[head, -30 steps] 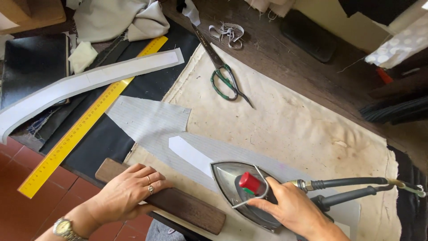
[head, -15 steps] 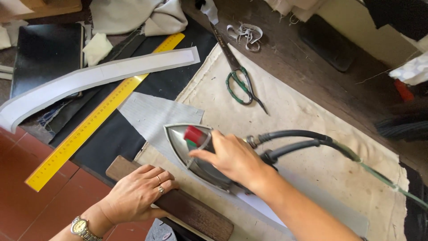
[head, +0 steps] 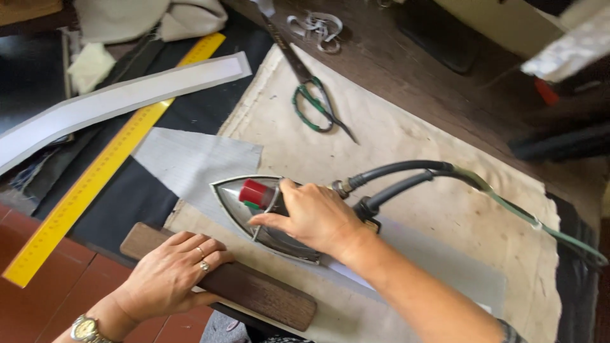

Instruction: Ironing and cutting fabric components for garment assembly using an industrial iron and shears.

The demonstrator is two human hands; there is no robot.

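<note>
My right hand (head: 312, 216) grips the handle of a metal steam iron (head: 238, 202) with a red knob (head: 255, 192). The iron's sole lies flat on a strip of pale grey fabric (head: 190, 162) spread over a beige pressing cloth (head: 406, 146). Two dark hoses (head: 406, 174) run from the iron's back end to the right. My left hand (head: 175, 270), with rings and a wristwatch, rests palm down on a dark wooden block (head: 267, 298) at the table's near edge.
Green-handled scissors (head: 312, 101) lie on the pressing cloth at the back. A long yellow ruler (head: 101, 168) and a curved white pattern strip (head: 114, 101) lie on dark fabric at the left. Cloth scraps are heaped at the back left. Red floor tiles (head: 38, 305) show below.
My right hand has slid the iron leftward along the grey strip, from the right part of the cloth to its left end. My left hand has stayed on the wooden block.
</note>
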